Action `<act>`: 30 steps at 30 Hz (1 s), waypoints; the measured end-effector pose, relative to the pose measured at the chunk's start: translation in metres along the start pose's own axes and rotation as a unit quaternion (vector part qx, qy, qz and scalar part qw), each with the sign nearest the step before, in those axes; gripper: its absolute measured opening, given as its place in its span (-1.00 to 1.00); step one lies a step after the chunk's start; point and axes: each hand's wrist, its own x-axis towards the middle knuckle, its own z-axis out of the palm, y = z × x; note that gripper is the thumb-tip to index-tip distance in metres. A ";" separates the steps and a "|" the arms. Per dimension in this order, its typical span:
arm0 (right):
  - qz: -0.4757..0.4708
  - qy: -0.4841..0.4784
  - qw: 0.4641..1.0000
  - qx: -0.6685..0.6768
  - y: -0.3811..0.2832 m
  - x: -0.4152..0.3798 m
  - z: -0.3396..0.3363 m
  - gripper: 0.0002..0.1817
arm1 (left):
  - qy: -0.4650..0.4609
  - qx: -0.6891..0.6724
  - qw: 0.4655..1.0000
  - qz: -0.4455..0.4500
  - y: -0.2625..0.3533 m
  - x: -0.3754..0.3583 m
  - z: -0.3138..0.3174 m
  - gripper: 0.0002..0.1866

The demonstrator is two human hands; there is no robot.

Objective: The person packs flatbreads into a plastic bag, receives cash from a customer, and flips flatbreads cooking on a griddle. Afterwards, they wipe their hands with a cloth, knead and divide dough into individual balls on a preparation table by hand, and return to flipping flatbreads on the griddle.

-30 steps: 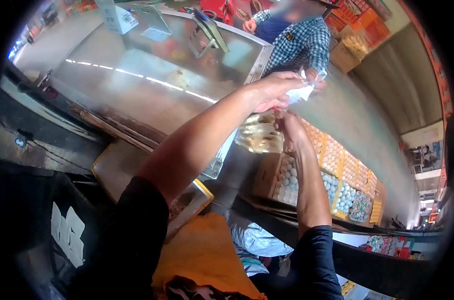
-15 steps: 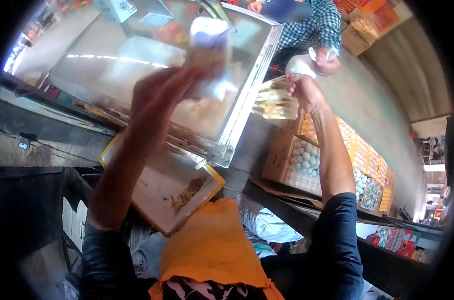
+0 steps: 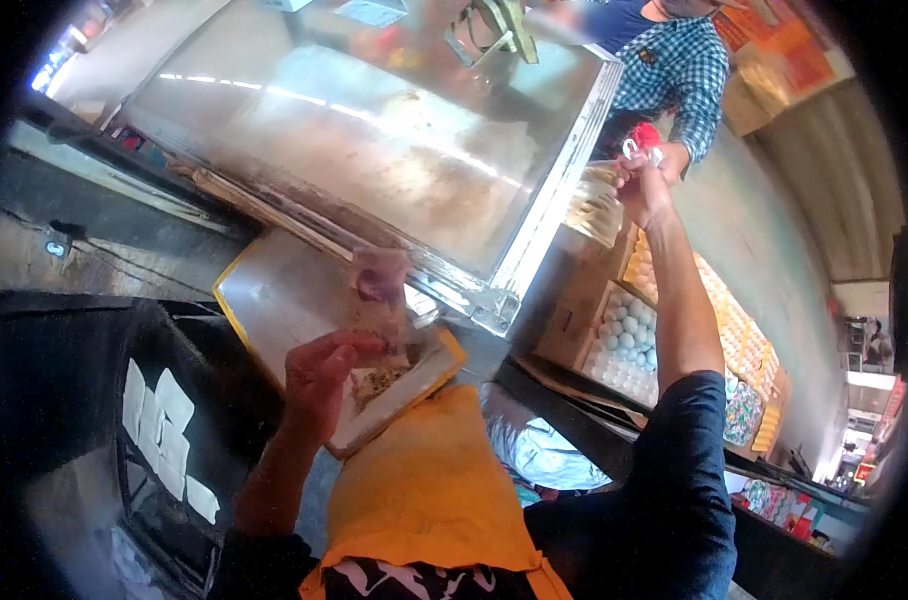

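Note:
My left hand (image 3: 319,375) is closed in a pinch on a banknote (image 3: 380,290), brownish with a purple patch, held upright over a yellow-rimmed tray (image 3: 274,285). My right arm stretches far forward past the glass case. At its end my right hand (image 3: 650,197) is closed on the top of a clear plastic bag (image 3: 594,208) with pale yellowish pieces inside. Right beside it is the hand (image 3: 676,160) of a person in a checked shirt (image 3: 689,75), close to a bundle of red and white plastic (image 3: 642,142).
The glass-topped case (image 3: 374,140) with a metal edge fills the upper middle. Boxes of eggs (image 3: 629,330) stand to the right, with more egg trays (image 3: 734,320) behind. An orange apron (image 3: 424,480) covers my front. A dark open space with white cards (image 3: 159,420) lies at lower left.
My left hand has come down and back from over the glass case to the tray, with the banknote. My right hand reaches further forward with the bag, up to the other person's hand.

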 end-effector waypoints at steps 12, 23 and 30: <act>-0.032 0.070 0.991 -0.110 0.019 -0.006 0.048 -0.88 | -0.017 0.209 0.978 0.001 -0.024 -0.044 -0.023 -0.75; -0.100 0.123 0.938 -0.308 0.030 0.039 0.000 -0.40 | 0.131 0.128 0.975 -0.126 -0.055 -0.128 -0.078 -0.70; -0.315 0.087 0.853 -0.407 0.141 0.008 -0.078 -0.65 | 0.157 0.052 0.982 -0.093 -0.081 -0.171 -0.095 -0.70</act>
